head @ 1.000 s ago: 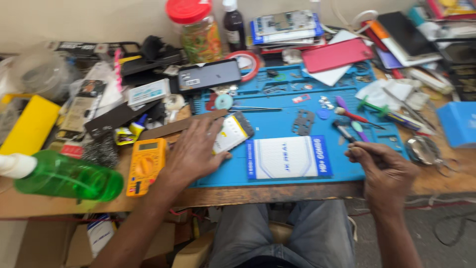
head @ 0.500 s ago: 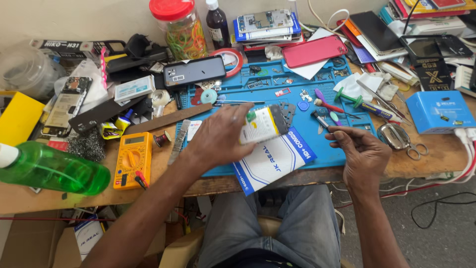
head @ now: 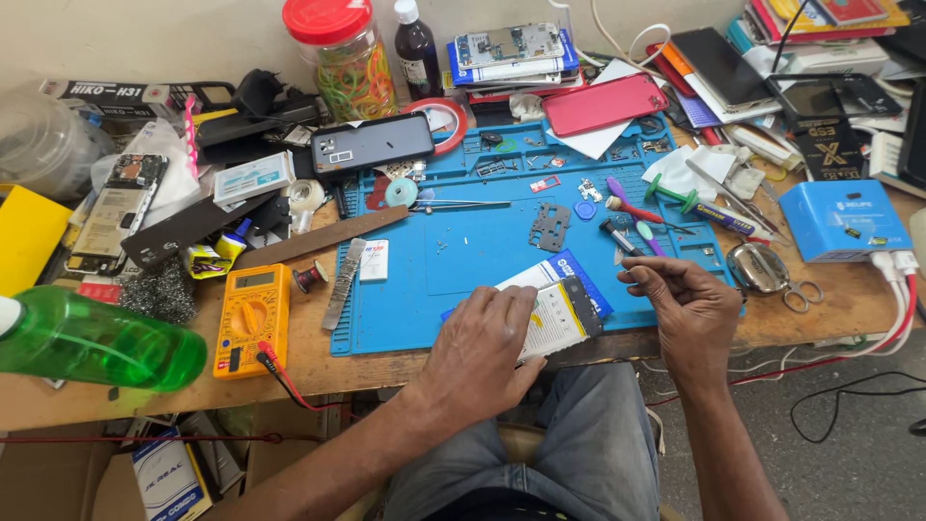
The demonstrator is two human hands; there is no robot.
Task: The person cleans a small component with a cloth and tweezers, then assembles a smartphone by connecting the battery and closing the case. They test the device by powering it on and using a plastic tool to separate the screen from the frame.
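One cluttered bench (head: 386, 362), blue mat (head: 482, 251).

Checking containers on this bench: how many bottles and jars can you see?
3: green bottle lying at left edge, red-lidded jar and dark bottle standing at the back. Clutter may hide more.

Phone repair workshop. Blue silicone work mat (head: 463, 260) on a cluttered wooden tabletop (head: 318, 362), loose screws and small metal parts scattered on it. Yellow multimeter (head: 249, 318) with probe leads, tweezers (head: 463, 204), precision screwdrivers (head: 627, 207). Opened phones (head: 509, 43) stacked at the back, a bare phone frame (head: 116, 210) left. Blue charger box (head: 844, 220) with cables right.
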